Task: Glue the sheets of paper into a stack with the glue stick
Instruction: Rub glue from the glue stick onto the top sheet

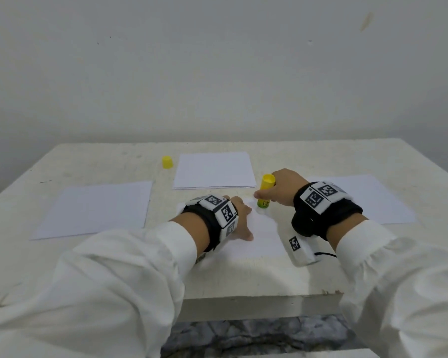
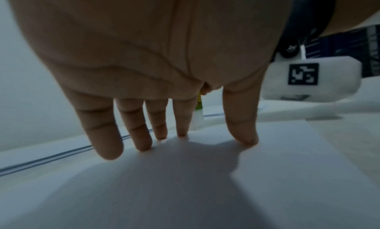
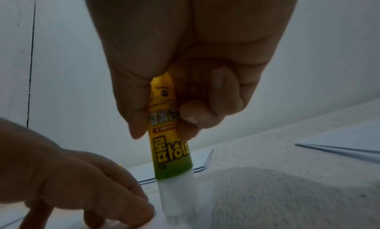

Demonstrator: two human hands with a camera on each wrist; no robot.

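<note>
Right hand (image 1: 285, 188) is curled around the glue stick (image 1: 265, 193), held tip-down on the near sheet (image 1: 259, 241), which is pinned by the flat left hand (image 1: 239, 218); a paper stack (image 1: 214, 170) and yellow cap (image 1: 167, 162) are set farther back on the counter (image 1: 321, 275).

Materials, surface finish.
Paper (image 1: 256, 241) white, matt, smooth. Glue stick (image 3: 168, 143) glossy yellow-green plastic; cap (image 1: 167, 162) yellow plastic. Table (image 1: 282, 275) off-white, matt, scuffed. Sleeves (image 1: 114, 280) white cloth.

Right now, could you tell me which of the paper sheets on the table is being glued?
The near centre sheet: the left hand presses it flat while the glue stick touches it. The others lie untouched.
</note>
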